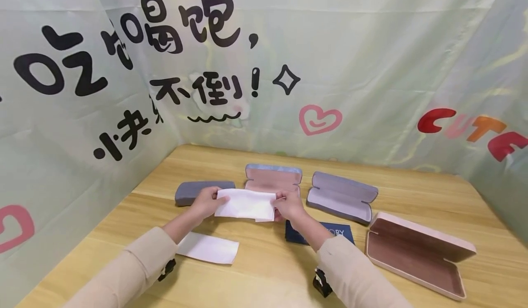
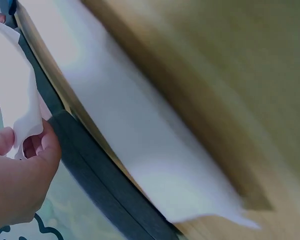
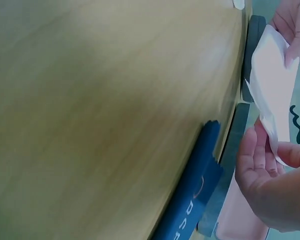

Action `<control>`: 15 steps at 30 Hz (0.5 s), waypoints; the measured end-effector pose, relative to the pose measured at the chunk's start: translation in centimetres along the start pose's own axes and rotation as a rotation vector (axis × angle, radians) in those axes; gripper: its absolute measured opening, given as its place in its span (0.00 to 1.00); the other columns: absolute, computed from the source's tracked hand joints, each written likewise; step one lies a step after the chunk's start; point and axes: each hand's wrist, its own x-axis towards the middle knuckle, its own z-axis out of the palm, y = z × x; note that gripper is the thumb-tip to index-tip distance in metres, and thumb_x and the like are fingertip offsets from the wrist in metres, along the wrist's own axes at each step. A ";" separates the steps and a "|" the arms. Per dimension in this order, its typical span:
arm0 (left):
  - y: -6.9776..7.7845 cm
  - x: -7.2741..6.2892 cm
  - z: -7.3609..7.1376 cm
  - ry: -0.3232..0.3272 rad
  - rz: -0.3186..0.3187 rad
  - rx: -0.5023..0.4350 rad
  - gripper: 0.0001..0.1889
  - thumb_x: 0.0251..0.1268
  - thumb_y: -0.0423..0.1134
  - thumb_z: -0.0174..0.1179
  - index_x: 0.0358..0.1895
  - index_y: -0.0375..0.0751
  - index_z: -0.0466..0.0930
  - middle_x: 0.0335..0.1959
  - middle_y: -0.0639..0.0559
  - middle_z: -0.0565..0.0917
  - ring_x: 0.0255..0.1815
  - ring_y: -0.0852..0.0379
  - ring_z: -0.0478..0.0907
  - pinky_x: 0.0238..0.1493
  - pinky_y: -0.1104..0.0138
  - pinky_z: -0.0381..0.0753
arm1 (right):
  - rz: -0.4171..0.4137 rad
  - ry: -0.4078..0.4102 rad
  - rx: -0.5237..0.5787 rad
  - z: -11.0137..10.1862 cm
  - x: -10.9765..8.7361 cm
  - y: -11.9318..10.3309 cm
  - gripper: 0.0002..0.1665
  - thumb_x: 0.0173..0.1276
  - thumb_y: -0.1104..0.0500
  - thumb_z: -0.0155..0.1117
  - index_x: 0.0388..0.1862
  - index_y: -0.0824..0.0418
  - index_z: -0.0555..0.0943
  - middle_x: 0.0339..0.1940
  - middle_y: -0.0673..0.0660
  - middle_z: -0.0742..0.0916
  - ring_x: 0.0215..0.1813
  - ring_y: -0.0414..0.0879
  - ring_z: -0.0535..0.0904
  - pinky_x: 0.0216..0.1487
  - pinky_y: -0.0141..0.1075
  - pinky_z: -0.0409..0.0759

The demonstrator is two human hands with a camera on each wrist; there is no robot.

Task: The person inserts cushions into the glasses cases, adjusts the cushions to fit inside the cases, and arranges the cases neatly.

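A folded white sheet point(image 1: 244, 204), thin and soft-looking, is held up by both hands above the table. My left hand point(image 1: 205, 206) pinches its left end between thumb and fingers. The opposite end is pinched by my right hand point(image 1: 292, 206), its fingers behind the sheet in the right wrist view. Seen from the left wrist, the held sheet point(image 2: 15, 82) bows and curls near the thumb. Below the left forearm, a second white folded sheet point(image 1: 210, 248) lies on the table. By the right wrist lies a dark blue printed cloth point(image 1: 297, 233), partly hidden by the forearm.
Behind the hands stand a closed grey-blue glasses case point(image 1: 185, 193) and an open blue one point(image 1: 274, 175) with pink lining. Further right are an open lavender glasses case point(image 1: 342, 195) and a larger open pink one point(image 1: 416, 253), brown inside. Printed curtains point(image 1: 363, 69) border the wooden table point(image 1: 255, 276).
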 end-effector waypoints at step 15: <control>1.9 1.9 2.0 0.002 -0.016 -0.057 0.10 0.65 0.37 0.56 0.28 0.35 0.69 0.21 0.51 0.64 0.23 0.58 0.60 0.24 0.70 0.61 | -0.010 0.091 -0.008 -2.4 1.0 0.2 0.09 0.64 0.68 0.55 0.43 0.70 0.75 0.33 0.62 0.81 0.22 0.43 0.74 0.24 0.36 0.79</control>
